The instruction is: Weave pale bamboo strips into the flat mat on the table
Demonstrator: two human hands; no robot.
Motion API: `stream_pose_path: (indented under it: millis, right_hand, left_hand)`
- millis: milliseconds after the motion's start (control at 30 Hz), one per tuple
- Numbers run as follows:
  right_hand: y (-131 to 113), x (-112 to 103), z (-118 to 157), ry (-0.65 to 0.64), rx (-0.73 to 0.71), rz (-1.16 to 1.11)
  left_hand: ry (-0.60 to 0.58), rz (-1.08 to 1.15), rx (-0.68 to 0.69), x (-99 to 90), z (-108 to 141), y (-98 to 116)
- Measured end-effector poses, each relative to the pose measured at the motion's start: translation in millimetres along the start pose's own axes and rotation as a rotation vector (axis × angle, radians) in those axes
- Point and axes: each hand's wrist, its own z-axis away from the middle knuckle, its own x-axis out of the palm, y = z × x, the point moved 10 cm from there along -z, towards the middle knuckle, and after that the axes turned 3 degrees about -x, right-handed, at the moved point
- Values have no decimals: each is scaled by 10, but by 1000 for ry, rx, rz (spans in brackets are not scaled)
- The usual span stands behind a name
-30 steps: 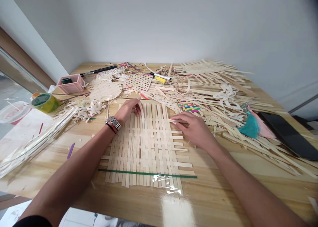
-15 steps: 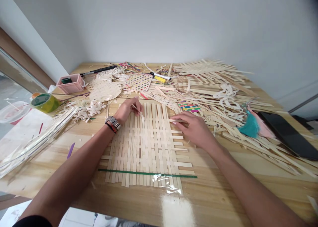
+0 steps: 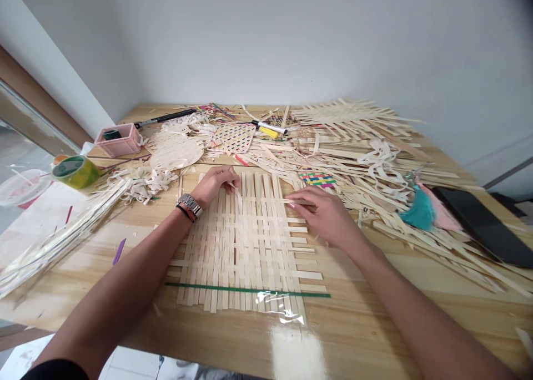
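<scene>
I have only the head view to work from, and in it the woven bamboo mat [image 3: 244,241] lies flat on the wooden tabletop [image 3: 375,335], directly under both hands. The left hand [image 3: 214,185] sits at the mat's far edge with its fingers [image 3: 229,176] curled over the lengthwise strips, and a thin strip end shows just beside them. I can't tell whether that strip is pinched or only touched. The right hand [image 3: 327,213] lies at the mat's far right corner, its fingertips [image 3: 293,201] on a crosswise bamboo strip [image 3: 300,202]; again, I can't tell a grip from plain pressure. A green strip [image 3: 247,289] crosses the near end of the mat with clear tape [image 3: 278,308] over it, which I judge is there to pin the strip ends against shifting. A heap of loose bamboo strips [image 3: 358,158] lies far right, probably kept as stock within reach. Further off sit a round woven piece [image 3: 177,151], a multicoloured woven square [image 3: 316,179], a pink plastic basket [image 3: 119,140], a roll of tape [image 3: 75,172], a teal tassel [image 3: 420,212] and a black tablet [image 3: 483,224].
</scene>
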Motion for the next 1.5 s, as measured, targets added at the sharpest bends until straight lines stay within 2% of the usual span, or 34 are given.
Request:
stream_pose_path:
  millis: [233,867,1100,1500]
  right_hand:
    - [11,11,-1,-6,-1,-8]
    - [8,-5,-5,4,-24,4]
    - [58,-96,-14,37,-33,65]
    - [44,-108,-15,53,-57,103]
  left_hand:
    - [8,23,-3,10,4,8]
    - [41,-127,15,0,1,-6]
    - [17,-96,21,2,-27,-42]
    - [6,-77,40,-12,-45,-91]
